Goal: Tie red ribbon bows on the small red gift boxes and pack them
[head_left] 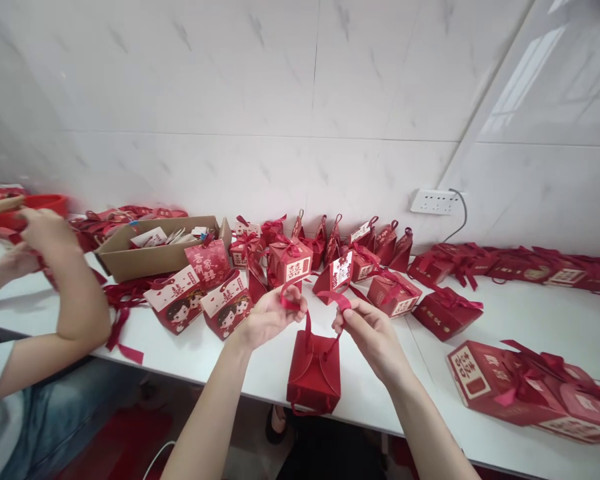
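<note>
A small red gift box (313, 373) sits at the table's front edge, between my forearms. Red ribbon (309, 333) rises from its top in two ends. My left hand (275, 312) pinches one end, which curls over the fingers. The other end is pinched between the thumb and fingers of my right hand (367, 327). Both hands are held just above the box, a little apart, and the ribbon is not knotted between them. Beyond my hands stand a red box with a white label (291, 261) and a triangular red box (334, 277).
Finished-looking red boxes (535, 390) lie at the right. An open cardboard box (155, 257) holds cards and small items. At the left, a co-worker's arm (75, 280) reaches near a red basket (45, 203). A power strip (433, 201) is on the tiled wall.
</note>
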`<state>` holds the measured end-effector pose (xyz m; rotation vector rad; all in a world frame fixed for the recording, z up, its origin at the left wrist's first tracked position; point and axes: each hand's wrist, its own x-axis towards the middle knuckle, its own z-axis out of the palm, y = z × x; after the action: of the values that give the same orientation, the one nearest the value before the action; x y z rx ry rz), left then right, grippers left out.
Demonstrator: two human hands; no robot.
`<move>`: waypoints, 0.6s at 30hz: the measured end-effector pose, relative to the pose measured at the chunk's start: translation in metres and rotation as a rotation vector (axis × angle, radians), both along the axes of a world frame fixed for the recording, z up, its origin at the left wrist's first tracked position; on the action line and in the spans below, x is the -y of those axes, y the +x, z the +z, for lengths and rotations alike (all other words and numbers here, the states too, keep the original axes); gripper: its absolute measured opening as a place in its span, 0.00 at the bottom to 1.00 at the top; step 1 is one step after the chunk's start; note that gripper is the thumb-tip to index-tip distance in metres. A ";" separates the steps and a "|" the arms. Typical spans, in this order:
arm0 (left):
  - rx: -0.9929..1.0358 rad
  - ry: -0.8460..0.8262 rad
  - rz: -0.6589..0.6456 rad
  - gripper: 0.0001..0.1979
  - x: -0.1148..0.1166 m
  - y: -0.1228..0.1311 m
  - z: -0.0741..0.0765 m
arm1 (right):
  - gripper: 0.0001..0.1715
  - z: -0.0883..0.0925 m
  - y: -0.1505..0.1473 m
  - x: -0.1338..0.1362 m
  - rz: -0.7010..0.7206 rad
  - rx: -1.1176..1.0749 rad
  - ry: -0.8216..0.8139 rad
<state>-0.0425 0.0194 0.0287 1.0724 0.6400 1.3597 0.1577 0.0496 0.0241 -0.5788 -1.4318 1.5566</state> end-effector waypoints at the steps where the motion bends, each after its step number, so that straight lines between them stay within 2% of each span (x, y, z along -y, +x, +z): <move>1: 0.007 0.019 -0.015 0.18 -0.001 -0.002 -0.002 | 0.15 0.002 0.000 0.002 -0.013 0.002 0.005; 5: -0.098 -0.017 -0.024 0.10 -0.005 -0.006 -0.007 | 0.14 0.006 0.000 0.010 -0.078 0.006 0.043; 8: -0.220 -0.005 -0.028 0.16 -0.006 -0.008 -0.002 | 0.13 0.008 -0.002 0.016 -0.117 -0.010 0.054; 10: -0.343 0.044 0.022 0.18 -0.005 -0.008 0.004 | 0.12 0.010 -0.004 0.018 -0.138 -0.025 0.052; 13: -0.517 0.133 0.158 0.15 -0.005 -0.004 0.015 | 0.11 0.015 -0.008 0.021 -0.151 -0.033 0.064; 15: -0.526 0.159 0.219 0.13 -0.004 0.002 0.018 | 0.11 0.018 -0.010 0.021 -0.145 -0.026 0.083; 18: -0.377 0.158 0.248 0.15 -0.001 0.013 0.014 | 0.10 0.018 -0.012 0.022 -0.128 -0.004 0.116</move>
<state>-0.0291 0.0206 0.0431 1.4317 0.9801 1.4500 0.1454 0.0272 0.0422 -0.5855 -1.4427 1.3653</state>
